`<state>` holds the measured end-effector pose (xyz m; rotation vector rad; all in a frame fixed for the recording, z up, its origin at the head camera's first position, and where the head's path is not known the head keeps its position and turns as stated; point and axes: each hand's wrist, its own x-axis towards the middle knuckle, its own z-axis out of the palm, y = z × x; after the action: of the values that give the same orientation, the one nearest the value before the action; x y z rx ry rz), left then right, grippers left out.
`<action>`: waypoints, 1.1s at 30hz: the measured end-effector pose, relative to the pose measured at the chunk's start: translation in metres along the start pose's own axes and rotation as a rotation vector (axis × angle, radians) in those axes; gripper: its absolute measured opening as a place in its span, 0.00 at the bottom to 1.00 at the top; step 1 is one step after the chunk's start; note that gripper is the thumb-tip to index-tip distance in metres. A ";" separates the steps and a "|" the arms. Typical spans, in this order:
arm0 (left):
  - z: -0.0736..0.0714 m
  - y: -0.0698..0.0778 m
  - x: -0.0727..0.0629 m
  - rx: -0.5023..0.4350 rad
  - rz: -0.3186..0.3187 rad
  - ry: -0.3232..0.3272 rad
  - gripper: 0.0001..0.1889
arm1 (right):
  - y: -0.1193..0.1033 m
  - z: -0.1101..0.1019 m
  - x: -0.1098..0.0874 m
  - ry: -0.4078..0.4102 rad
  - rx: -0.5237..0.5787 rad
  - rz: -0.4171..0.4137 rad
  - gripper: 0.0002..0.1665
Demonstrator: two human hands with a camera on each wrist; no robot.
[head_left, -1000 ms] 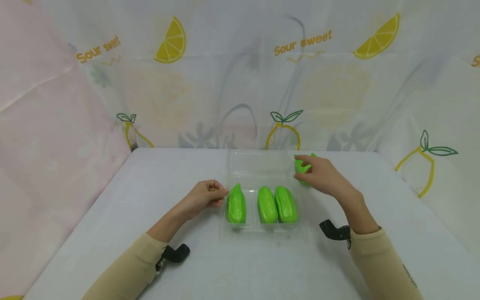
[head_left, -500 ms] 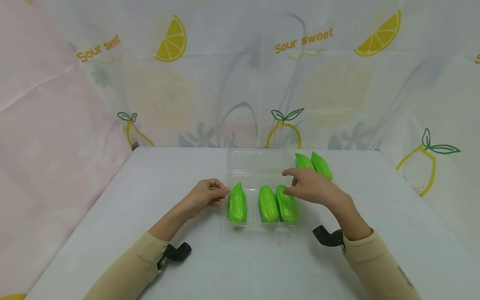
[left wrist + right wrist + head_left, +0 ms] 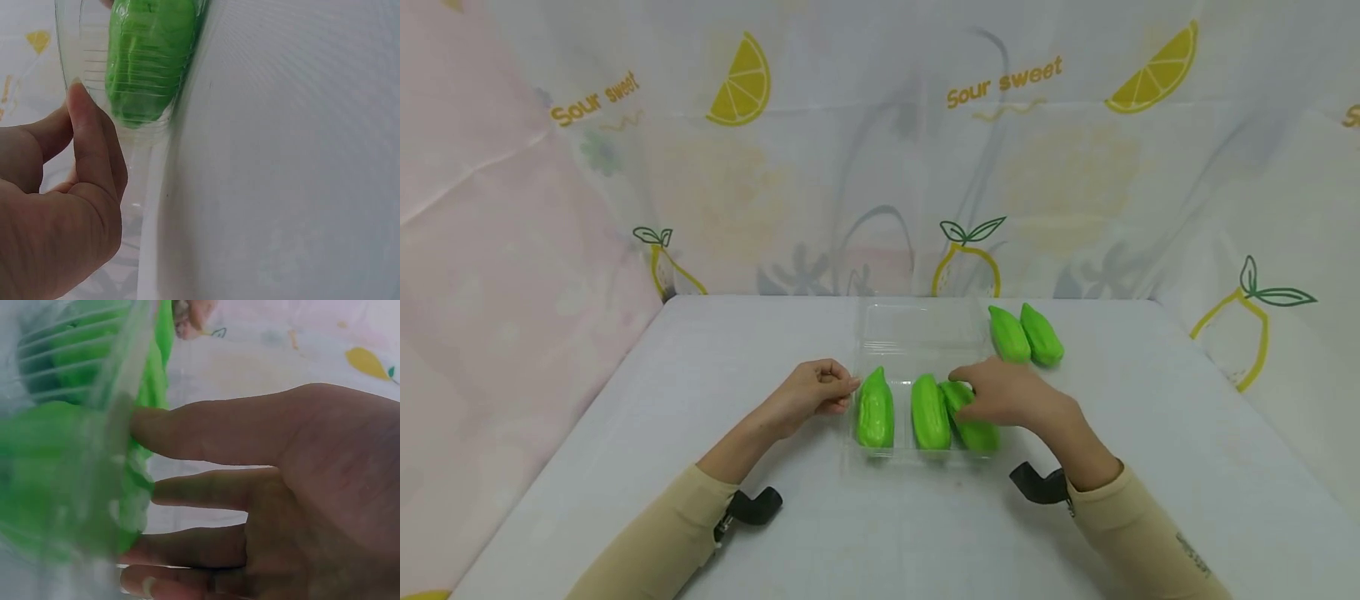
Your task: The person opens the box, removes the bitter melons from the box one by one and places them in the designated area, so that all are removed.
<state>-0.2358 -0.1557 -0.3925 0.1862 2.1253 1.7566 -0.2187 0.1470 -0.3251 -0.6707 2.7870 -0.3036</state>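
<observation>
An open clear plastic box (image 3: 902, 454) holds three glossy green gourd-like vegetables, their exact kind unclear. Its left edge is pinched between thumb and fingers of my left hand (image 3: 808, 390), beside the leftmost gourd (image 3: 875, 412). In the left wrist view, that gourd (image 3: 147, 62) shows through the ribbed wall. My right hand (image 3: 1011, 392) reaches over the box's right side. Its thumb and fingers grip the upper part of the rightmost gourd (image 3: 979, 435), which lies slanted with its top against the middle gourd (image 3: 931, 417). The right wrist view shows fingertips at the green surface (image 3: 140, 487), partly behind plastic.
Two more green gourds (image 3: 1009, 335) lie side by side on the white table (image 3: 737, 333), behind and right of the box. The clear lid (image 3: 917, 323) is folded back behind the box. A printed cloth (image 3: 850, 167) hangs behind the table.
My right hand has come from the gourds at the back right to the box's rightmost gourd. That gourd now slants, and the middle one has shifted slightly left. My left hand stays put.
</observation>
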 end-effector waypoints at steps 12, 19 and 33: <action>0.001 0.001 0.000 0.013 -0.001 0.000 0.10 | -0.012 0.008 0.001 0.017 -0.065 0.036 0.35; 0.002 0.000 0.000 -0.002 -0.002 -0.007 0.09 | -0.015 0.010 0.000 0.069 -0.071 0.035 0.32; 0.002 -0.002 0.000 0.003 0.009 -0.008 0.10 | -0.008 0.000 -0.004 0.151 0.049 0.001 0.37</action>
<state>-0.2344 -0.1543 -0.3950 0.2036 2.1249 1.7548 -0.2122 0.1421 -0.3227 -0.6606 2.9114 -0.4382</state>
